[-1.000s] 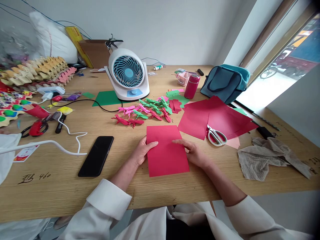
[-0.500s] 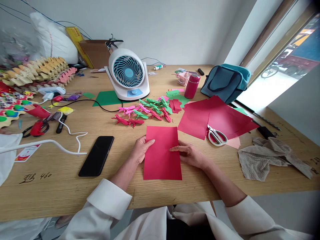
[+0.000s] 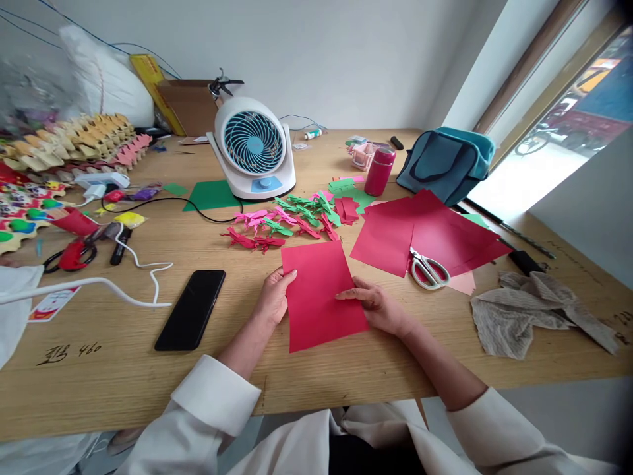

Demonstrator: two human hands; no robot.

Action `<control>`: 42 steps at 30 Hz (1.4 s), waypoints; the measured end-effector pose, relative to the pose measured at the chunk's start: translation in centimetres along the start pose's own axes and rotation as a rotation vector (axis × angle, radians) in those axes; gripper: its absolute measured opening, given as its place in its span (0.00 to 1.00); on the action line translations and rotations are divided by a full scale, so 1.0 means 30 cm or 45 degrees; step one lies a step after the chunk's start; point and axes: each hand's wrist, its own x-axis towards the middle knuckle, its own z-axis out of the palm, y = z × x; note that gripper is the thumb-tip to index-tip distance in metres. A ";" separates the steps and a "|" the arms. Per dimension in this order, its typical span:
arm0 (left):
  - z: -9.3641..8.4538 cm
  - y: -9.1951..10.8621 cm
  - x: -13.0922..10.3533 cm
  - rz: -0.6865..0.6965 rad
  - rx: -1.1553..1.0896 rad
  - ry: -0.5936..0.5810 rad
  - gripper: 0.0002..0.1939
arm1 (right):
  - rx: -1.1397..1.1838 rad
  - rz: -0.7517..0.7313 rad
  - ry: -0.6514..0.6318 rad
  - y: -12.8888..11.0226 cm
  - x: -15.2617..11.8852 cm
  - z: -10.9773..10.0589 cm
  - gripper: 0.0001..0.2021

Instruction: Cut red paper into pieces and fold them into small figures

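Observation:
A red sheet of paper (image 3: 321,310) is held a little tilted over the near part of the wooden table. My left hand (image 3: 273,295) pinches its left edge, thumb on top and the fingers underneath. On the right edge, my right hand (image 3: 378,305) grips the sheet with its fingers lying over the front face. Beyond the paper lies a loose pile of small twisted green, pink and red paper pieces (image 3: 301,214). To the right are larger red sheets (image 3: 445,231), with white-handled scissors (image 3: 430,272) resting against them.
A black phone (image 3: 190,310) lies left of my hands. A white fan (image 3: 253,148) stands behind the pieces, near a green sheet (image 3: 210,196). At the right are a red flask (image 3: 380,171), a blue bag (image 3: 445,165) and a crumpled cloth (image 3: 524,313). White cable (image 3: 89,284) crosses the left side.
The red sheet has turned counter-clockwise between my hands, its top edge shifting left and its lower right corner rising to the right. Both hands stay nearly in place.

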 end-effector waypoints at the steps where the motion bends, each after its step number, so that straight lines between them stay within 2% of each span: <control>1: 0.003 0.001 -0.002 0.015 0.003 -0.008 0.20 | 0.048 -0.004 0.040 -0.004 0.004 -0.002 0.14; 5: 0.016 0.005 -0.015 -0.023 0.020 -0.062 0.19 | 0.167 0.031 0.246 -0.010 0.013 -0.013 0.11; 8: 0.022 0.006 -0.029 -0.119 0.095 -0.116 0.19 | 0.292 0.144 0.371 -0.002 0.011 -0.012 0.10; 13: 0.036 0.003 -0.049 -0.101 0.159 -0.254 0.21 | 0.450 0.312 0.460 -0.002 0.012 -0.007 0.13; 18: 0.039 -0.009 -0.051 -0.083 0.185 -0.337 0.18 | 0.493 0.438 0.522 -0.011 0.017 -0.012 0.14; 22: 0.034 -0.018 -0.049 -0.016 0.276 -0.334 0.15 | 0.539 0.475 0.564 -0.006 0.017 -0.014 0.14; 26: 0.032 -0.010 -0.057 0.164 0.384 -0.297 0.20 | 0.506 0.494 0.630 0.004 0.018 -0.014 0.14; 29: 0.032 0.001 -0.067 0.286 0.376 -0.224 0.20 | 0.465 0.490 0.658 0.009 0.017 -0.013 0.14; 37: 0.028 0.006 -0.069 0.371 0.527 -0.201 0.14 | 0.397 0.432 0.606 0.000 0.016 -0.008 0.13; 42: 0.027 -0.005 -0.051 0.433 0.499 -0.042 0.13 | 0.386 0.446 0.579 0.009 0.012 0.002 0.13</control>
